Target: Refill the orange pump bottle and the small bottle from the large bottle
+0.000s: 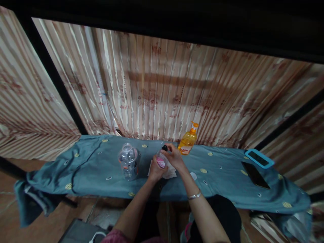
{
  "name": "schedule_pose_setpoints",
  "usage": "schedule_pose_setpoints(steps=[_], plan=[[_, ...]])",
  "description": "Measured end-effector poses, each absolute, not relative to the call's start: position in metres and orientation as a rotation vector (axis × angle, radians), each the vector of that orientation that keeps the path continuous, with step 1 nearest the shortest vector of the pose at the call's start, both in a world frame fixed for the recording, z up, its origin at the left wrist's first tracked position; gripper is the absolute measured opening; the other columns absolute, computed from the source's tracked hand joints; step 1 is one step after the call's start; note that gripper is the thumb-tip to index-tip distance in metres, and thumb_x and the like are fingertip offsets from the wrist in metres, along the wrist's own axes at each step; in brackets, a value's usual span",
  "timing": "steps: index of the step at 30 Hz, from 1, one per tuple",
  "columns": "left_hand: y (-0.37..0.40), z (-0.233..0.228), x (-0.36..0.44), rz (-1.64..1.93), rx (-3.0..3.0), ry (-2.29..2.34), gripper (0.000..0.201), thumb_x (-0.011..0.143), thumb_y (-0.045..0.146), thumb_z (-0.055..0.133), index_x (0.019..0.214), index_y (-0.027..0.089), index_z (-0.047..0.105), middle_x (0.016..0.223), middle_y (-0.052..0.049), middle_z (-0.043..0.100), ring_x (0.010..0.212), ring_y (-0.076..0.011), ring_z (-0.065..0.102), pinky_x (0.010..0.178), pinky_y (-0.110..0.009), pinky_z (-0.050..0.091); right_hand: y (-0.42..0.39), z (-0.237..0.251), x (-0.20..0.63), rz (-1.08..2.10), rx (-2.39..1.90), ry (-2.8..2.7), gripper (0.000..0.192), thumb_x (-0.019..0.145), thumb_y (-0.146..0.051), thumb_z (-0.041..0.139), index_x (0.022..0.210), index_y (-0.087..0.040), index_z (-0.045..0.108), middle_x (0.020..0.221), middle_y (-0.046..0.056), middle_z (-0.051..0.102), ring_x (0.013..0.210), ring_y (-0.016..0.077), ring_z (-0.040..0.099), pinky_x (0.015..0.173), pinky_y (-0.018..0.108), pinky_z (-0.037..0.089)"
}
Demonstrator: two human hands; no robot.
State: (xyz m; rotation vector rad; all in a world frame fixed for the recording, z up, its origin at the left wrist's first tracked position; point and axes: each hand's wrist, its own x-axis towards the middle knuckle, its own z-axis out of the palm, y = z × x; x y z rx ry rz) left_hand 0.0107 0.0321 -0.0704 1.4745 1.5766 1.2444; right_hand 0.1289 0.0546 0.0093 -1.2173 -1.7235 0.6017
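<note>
My left hand (155, 171) is wrapped around a small clear bottle (162, 160) with a pink-and-white label, held upright over the table. At the bottle's neck, the fingers of my right hand (175, 157) are closed beside its black top (164, 148). Whether they pinch the top itself or the shoulder just under it is hard to make out. Beneath both hands lies a crumpled white tissue (171, 172). To the left stands a larger clear plastic bottle (128, 162) with no cap on its mouth. Behind my right hand is a pump bottle (187, 141) of orange liquid.
A green patterned cloth covers the narrow table (96, 168). A small white disc (193, 176) lies right of the tissue. Farther right are a black phone (255, 174) and a light-blue framed device (259, 158). A pleated curtain (157, 87) hangs behind, between dark posts.
</note>
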Motion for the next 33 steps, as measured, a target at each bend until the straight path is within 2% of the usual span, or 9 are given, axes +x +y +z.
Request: schedule_pose_setpoints(steps=[15,22,27,33], plan=[[0.027,-0.063,0.011,1.271,1.455,1.486,0.065,0.058,0.019,0.081,0.115,0.018,0.050,0.106,-0.006,0.067,0.096,-0.0232,0.066,0.087,-0.037,0.054,0.053,0.010,0.136,0.493,-1.189,-1.803,0.035,0.096,-0.038,0.066,0.126,-0.020,0.063,0.129,0.009,0.065,0.110,0.0245,0.066,0.092,0.048,0.056],[0.028,-0.065,0.011,1.267,1.446,1.519,0.069,0.056,0.019,0.082,0.118,0.017,0.052,0.109,-0.008,0.067,0.102,-0.0268,0.066,0.090,-0.040,0.054,0.048,0.009,0.135,0.392,-1.288,-1.746,0.038,0.096,-0.039,0.066,0.128,-0.020,0.062,0.131,0.009,0.064,0.111,0.0253,0.066,0.092,0.049,0.056],[0.027,-0.064,0.011,1.267,1.458,1.498,0.068,0.057,0.019,0.083,0.117,0.017,0.051,0.106,-0.007,0.068,0.100,-0.0265,0.067,0.089,-0.040,0.054,0.043,0.013,0.131,0.365,-1.252,-1.801,0.036,0.096,-0.038,0.065,0.127,-0.020,0.062,0.132,0.009,0.064,0.113,0.0254,0.065,0.094,0.049,0.055],[0.027,-0.064,0.010,1.259,1.450,1.491,0.069,0.056,0.020,0.083,0.117,0.017,0.051,0.112,-0.008,0.066,0.108,-0.0278,0.066,0.093,-0.040,0.054,0.043,0.015,0.130,0.309,-1.319,-1.772,0.038,0.096,-0.040,0.066,0.128,-0.020,0.062,0.129,0.009,0.064,0.109,0.0249,0.066,0.092,0.048,0.056]])
